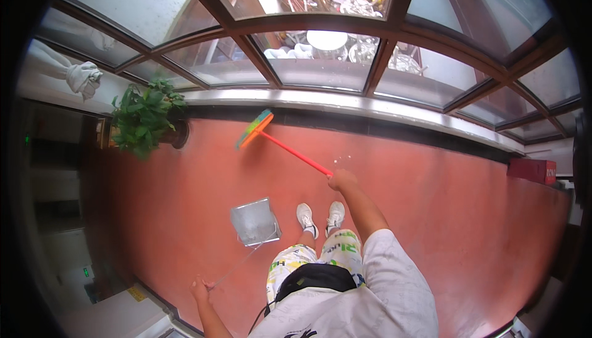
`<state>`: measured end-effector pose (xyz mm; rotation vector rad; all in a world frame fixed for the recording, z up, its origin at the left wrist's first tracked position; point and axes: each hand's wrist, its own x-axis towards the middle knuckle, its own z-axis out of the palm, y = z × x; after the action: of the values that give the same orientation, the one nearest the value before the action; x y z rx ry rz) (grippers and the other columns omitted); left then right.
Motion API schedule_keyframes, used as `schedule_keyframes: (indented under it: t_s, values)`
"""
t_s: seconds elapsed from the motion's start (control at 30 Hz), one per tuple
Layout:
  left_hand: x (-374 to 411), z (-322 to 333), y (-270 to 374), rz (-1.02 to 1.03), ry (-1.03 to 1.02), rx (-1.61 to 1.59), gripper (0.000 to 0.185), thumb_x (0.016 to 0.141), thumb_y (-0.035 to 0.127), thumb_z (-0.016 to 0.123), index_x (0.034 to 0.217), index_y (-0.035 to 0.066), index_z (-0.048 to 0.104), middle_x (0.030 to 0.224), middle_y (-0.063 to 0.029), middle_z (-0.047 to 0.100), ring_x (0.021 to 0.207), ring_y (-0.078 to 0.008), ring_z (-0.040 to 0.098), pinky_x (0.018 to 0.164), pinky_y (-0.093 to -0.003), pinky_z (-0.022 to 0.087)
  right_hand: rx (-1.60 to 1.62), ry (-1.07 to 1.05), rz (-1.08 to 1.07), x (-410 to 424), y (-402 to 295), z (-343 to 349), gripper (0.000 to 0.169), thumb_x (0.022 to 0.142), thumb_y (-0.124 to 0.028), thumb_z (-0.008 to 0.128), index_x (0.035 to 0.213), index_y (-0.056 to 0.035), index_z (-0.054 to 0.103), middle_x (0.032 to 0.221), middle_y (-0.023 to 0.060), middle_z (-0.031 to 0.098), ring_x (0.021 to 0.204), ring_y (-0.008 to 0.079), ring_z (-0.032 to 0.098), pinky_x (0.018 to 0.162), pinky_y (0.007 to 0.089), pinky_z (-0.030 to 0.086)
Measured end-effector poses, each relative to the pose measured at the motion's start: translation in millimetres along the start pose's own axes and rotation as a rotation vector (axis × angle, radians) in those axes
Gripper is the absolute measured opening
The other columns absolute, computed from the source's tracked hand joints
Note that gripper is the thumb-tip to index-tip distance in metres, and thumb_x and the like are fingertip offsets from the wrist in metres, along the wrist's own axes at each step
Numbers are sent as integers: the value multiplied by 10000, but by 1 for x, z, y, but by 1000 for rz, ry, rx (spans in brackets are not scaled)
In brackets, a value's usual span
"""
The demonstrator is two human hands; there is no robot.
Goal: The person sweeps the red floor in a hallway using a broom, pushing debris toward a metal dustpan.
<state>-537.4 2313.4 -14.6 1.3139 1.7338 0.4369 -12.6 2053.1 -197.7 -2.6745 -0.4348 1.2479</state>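
My right hand (343, 180) is closed around the red handle of a broom (296, 153), ahead of my feet. The broom's orange head with green and blue bristles (254, 130) points forward and left, near the dark skirting. Low on the left, my left hand (201, 288) grips the thin metal handle of a long-handled dustpan (238, 264). Its grey metal pan (255, 221) is at floor level, left of my white shoes. Several small white bits (342, 158) lie on the red floor just beyond my right hand.
A leafy potted plant (145, 118) stands at the far left by a knotted white curtain (83, 77). Brown-framed windows (319, 67) run along the front above a white sill (323, 98). A dark red box (532, 170) sits by the wall at right.
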Motion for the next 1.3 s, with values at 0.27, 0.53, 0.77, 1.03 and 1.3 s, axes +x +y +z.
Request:
schedule_keyframes:
  t_s: [0.27, 0.53, 0.77, 1.03, 1.3]
  values:
    - [3, 6, 12, -19, -15, 146, 386, 849, 289, 463, 523, 103, 372, 439, -26, 400, 405, -157, 499, 375, -298, 433, 93, -84, 309, -146, 159, 71, 424, 793, -402, 458, 1021, -69, 586, 1003, 196, 571, 968, 332, 537, 805, 415, 429]
    - [75, 67, -10, 124, -216, 355, 402, 859, 290, 442, 527, 68, 390, 426, -26, 403, 393, -162, 517, 365, -277, 389, 380, -32, 477, -295, 145, 81, 477, 825, -380, 446, 880, 77, 570, 687, 248, 575, 551, 338, 586, 480, 412, 466]
    - [107, 115, 2, 451, -354, 579, 462, 877, 283, 424, 499, 18, 396, 404, -62, 383, 374, -173, 509, 348, -299, 375, 307, 5, 505, -237, 111, 138, 558, 863, -426, 356, 848, 90, 569, 608, 234, 560, 474, 334, 570, 432, 417, 466]
    - [115, 183, 59, 671, -519, 870, 494, 870, 348, 405, 573, -44, 456, 489, -202, 402, 459, -252, 506, 461, -414, 351, 307, -206, 655, -315, 58, 139, 520, 862, -402, 349, 944, 62, 569, 741, 228, 592, 563, 328, 591, 464, 393, 482]
    - [115, 294, 75, 685, -706, 1141, 468, 863, 364, 359, 807, -26, 611, 830, -212, 596, 782, -364, 573, 674, -449, 446, 750, 95, 684, -356, 52, 113, 385, 834, -377, 464, 763, 2, 477, 500, 70, 459, 386, 171, 487, 332, 311, 417]
